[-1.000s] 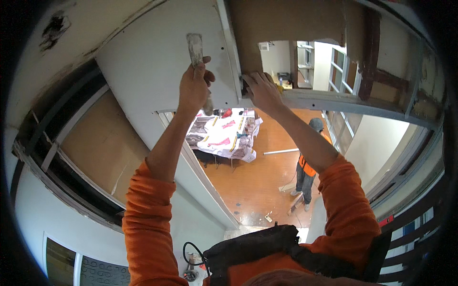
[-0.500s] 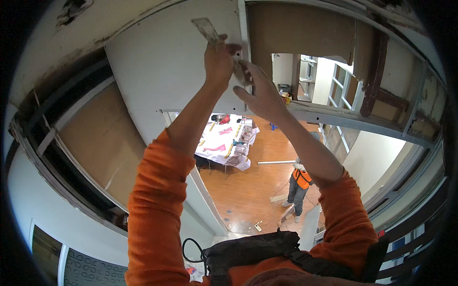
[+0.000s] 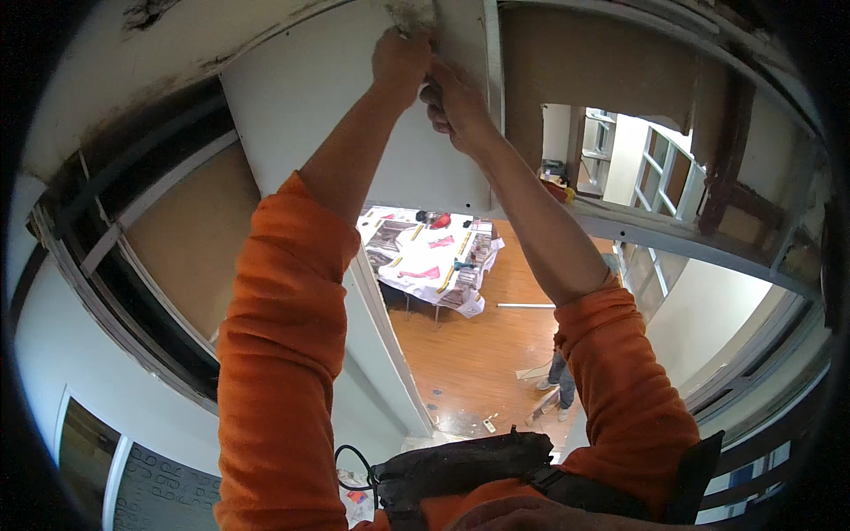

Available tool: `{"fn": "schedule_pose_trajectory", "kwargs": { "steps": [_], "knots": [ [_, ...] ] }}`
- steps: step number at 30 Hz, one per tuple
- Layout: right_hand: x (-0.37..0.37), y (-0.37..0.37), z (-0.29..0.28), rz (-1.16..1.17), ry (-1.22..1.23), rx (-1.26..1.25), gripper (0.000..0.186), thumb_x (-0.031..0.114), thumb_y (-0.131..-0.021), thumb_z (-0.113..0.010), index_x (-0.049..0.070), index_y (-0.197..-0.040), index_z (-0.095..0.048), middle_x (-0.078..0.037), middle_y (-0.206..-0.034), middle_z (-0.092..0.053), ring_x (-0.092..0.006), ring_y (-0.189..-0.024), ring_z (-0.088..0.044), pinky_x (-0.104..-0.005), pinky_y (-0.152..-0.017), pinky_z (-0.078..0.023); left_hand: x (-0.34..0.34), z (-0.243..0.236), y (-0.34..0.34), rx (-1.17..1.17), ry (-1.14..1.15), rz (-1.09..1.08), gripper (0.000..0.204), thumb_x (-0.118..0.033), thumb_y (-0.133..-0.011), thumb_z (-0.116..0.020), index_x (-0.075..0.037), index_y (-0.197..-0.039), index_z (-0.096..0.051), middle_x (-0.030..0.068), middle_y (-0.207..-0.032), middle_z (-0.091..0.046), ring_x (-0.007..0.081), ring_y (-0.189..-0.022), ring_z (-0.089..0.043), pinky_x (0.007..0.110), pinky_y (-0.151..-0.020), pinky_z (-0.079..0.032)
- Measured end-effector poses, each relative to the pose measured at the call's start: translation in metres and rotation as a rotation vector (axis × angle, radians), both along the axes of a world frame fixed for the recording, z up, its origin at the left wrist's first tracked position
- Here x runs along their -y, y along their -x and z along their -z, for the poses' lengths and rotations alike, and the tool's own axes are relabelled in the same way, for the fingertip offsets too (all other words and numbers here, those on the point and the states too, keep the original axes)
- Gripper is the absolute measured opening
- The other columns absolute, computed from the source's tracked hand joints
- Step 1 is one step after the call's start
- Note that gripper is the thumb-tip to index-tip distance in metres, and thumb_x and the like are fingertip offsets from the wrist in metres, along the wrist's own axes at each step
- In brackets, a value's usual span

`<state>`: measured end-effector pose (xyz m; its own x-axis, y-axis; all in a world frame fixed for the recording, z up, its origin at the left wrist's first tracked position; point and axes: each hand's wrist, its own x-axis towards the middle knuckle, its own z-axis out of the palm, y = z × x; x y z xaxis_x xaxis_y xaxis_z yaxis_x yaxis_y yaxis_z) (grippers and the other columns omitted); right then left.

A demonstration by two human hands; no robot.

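Top centre of frame: left hand [image 3: 401,55] fisted around a putty knife [image 3: 413,15] against the white panel [image 3: 310,115]. Right hand [image 3: 453,102] just beside, fingers curled; hold unclear.

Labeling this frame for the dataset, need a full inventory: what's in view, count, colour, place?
flat white wall panel: 1, white, upper centre, under both hands
pale putty knife blade: 1, smeared grey-white, top edge above the left hand
brown board infill: 1, tan, left, inside grey framing
paper-covered table: 1, white with red and yellow items, centre, far below
orange-brown wooden floor: 1, lower centre
second person: 1, legs only show, on the floor
black tool pouch: 1, bottom centre, at the waist
orange sleeves: 2, both forearms
left hand: gripping the blade's handle
right hand: closed beside it, contents hidden
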<state>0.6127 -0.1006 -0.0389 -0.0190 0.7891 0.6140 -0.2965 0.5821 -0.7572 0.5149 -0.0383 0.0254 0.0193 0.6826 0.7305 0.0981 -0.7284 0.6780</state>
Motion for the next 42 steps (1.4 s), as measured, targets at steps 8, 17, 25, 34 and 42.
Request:
{"fn": "schedule_pose_trajectory", "kwargs": {
  "steps": [8, 17, 25, 34, 42],
  "knots": [
    [-0.02, 0.015, -0.009, 0.212, -0.098, 0.005, 0.036, 0.038, -0.104, -0.049, 0.006, -0.109, -0.065, -0.006, -0.073, -0.057, -0.0144, -0.055, -0.047, -0.0336, -0.049, -0.038, 0.021, -0.018, 0.003, -0.03, -0.082, 0.001, 0.055, -0.023, -0.095, -0.063, -0.002, -0.144, -0.046, 0.0124, -0.092, -0.067, 0.0184, -0.072, -0.061, 0.036, -0.06, -0.05],
    [-0.059, 0.016, -0.001, 0.56, -0.346, 0.087, 0.036, 0.029, -0.103, -0.048, 0.0, -0.117, -0.064, -0.021, -0.089, -0.068, -0.0375, -0.073, -0.063, -0.0498, -0.069, -0.048, 0.016, -0.004, -0.001, 0.089, -0.028, 0.251, 0.067, -0.019, -0.093, -0.071, -0.009, -0.152, -0.04, 0.0176, -0.141, -0.054, 0.0285, -0.127, -0.055, 0.045, -0.109, -0.045],
    [-0.069, 0.044, -0.007, 0.747, -0.5, -0.038, 0.036, 0.027, -0.103, -0.047, 0.0, -0.119, -0.063, -0.026, -0.096, -0.07, -0.0456, -0.086, -0.067, -0.0534, -0.076, -0.05, 0.003, -0.017, 0.003, 0.171, -0.035, 0.215, 0.077, -0.001, -0.087, -0.064, -0.008, -0.157, -0.032, 0.0076, -0.093, -0.067, 0.0159, -0.074, -0.06, 0.031, -0.064, -0.052],
    [-0.116, 0.051, -0.014, 0.502, -0.37, -0.168, 0.032, 0.038, -0.102, -0.05, 0.007, -0.103, -0.06, -0.003, -0.067, -0.053, -0.0132, -0.046, -0.045, -0.0287, -0.04, -0.033, -0.018, -0.028, 0.013, -0.054, -0.043, -0.051, 0.055, -0.021, -0.08, -0.084, -0.002, -0.126, -0.062, 0.0154, -0.11, -0.07, 0.0267, -0.097, -0.07, 0.038, -0.081, -0.06],
    [-0.038, 0.011, -0.017, -0.559, -0.09, -0.256, 0.036, 0.053, -0.099, -0.052, 0.02, -0.086, -0.056, 0.004, -0.061, -0.048, -0.0052, -0.041, -0.038, -0.0217, -0.035, -0.025, 0.048, -0.047, -0.005, -0.45, -0.174, -0.839, 0.055, -0.052, -0.087, -0.062, -0.001, -0.106, -0.069, 0.0182, -0.103, -0.072, 0.032, -0.097, -0.069, 0.042, -0.083, -0.055]
  ]
}}
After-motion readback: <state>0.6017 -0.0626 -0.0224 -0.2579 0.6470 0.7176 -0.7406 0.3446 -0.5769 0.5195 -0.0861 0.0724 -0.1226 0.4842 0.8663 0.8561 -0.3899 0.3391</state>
